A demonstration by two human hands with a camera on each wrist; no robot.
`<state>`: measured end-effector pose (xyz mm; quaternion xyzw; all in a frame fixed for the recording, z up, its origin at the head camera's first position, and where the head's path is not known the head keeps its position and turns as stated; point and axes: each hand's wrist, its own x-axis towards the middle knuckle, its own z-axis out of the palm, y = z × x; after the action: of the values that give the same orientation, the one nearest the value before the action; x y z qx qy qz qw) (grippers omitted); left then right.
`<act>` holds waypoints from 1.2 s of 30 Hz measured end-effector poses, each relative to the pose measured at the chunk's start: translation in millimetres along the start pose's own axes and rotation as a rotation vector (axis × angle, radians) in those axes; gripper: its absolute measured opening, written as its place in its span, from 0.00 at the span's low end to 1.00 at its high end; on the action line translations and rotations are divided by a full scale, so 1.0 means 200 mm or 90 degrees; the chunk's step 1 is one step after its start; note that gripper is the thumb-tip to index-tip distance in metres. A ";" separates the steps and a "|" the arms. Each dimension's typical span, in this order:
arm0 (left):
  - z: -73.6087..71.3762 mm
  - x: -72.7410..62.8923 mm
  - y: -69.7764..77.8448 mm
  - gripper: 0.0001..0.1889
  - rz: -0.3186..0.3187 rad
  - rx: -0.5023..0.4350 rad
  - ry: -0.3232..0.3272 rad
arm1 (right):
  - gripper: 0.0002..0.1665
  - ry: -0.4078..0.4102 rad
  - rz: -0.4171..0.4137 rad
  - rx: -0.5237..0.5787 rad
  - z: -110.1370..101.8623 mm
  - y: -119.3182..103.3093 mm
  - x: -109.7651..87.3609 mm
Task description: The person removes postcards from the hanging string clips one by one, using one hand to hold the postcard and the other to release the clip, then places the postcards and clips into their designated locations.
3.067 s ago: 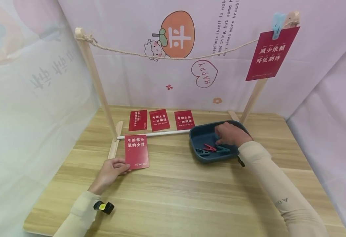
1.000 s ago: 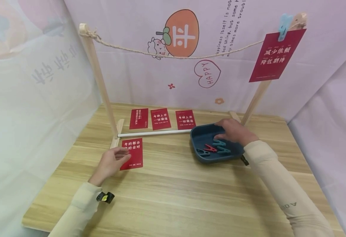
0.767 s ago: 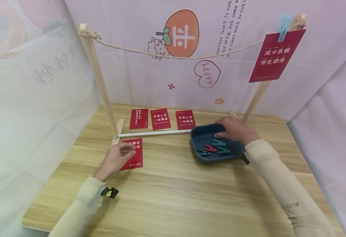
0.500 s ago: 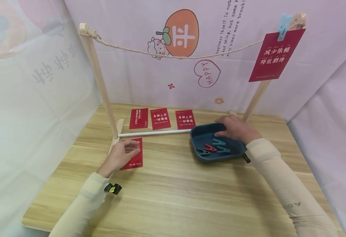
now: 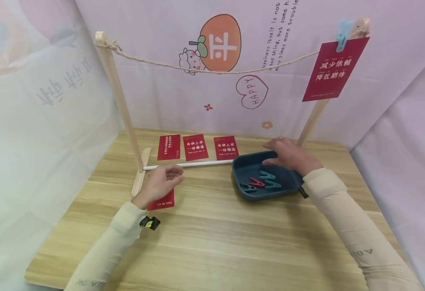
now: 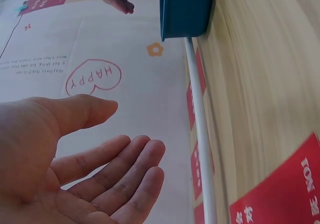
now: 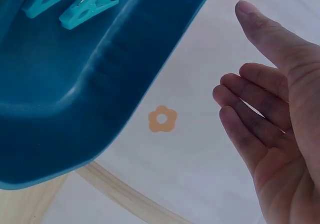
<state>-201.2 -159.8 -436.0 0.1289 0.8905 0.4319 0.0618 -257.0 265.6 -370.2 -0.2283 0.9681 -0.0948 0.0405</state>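
My left hand (image 5: 160, 184), fingers relaxed and holding nothing, hovers over a red card (image 5: 165, 201) with white lettering and covers its upper part. In the left wrist view, thumb and fingers are spread apart with a gap between them. My right hand (image 5: 288, 155) hangs above the back right corner of a dark blue tray (image 5: 250, 197), with nothing in its grasp. Inside the tray lie a red clothespin (image 5: 257, 182) and several teal clothespins (image 5: 267, 175). The right wrist view shows the right palm empty beside the tray wall.
Three red cards (image 5: 195, 147) lie in a row behind a white rod (image 5: 206, 163). Twine (image 5: 212, 72) sags between two wooden posts (image 5: 119, 101). A light blue clothespin (image 5: 342, 36) fixes another red card (image 5: 334, 74) at its right end.
My left hand has let go of the red card, now on the table, and moved forward and right above it. My right hand has risen out of the tray, leaving a teal clothespin visible inside.
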 end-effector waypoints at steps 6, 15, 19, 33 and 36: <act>0.04 0.05 0.07 0.20 0.018 -0.035 -0.013 | 0.40 0.010 -0.011 0.001 -0.02 0.00 -0.02; 0.10 0.13 0.17 0.19 0.037 -0.055 -0.024 | 0.39 0.017 -0.013 0.000 -0.04 0.01 -0.03; 0.13 0.16 0.21 0.19 0.047 -0.070 -0.028 | 0.39 0.021 -0.012 -0.002 -0.04 0.02 -0.04; 0.19 0.26 0.31 0.20 0.086 -0.055 -0.001 | 0.39 0.060 -0.032 -0.020 -0.10 0.02 -0.05; 0.21 0.28 0.33 0.21 0.092 -0.050 0.004 | 0.38 0.074 -0.036 -0.022 -0.11 0.01 -0.06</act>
<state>-233.9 -73.6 -409.8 0.1891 0.8614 0.4703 0.0329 -250.5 277.0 -348.1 -0.2505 0.9635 -0.0920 -0.0222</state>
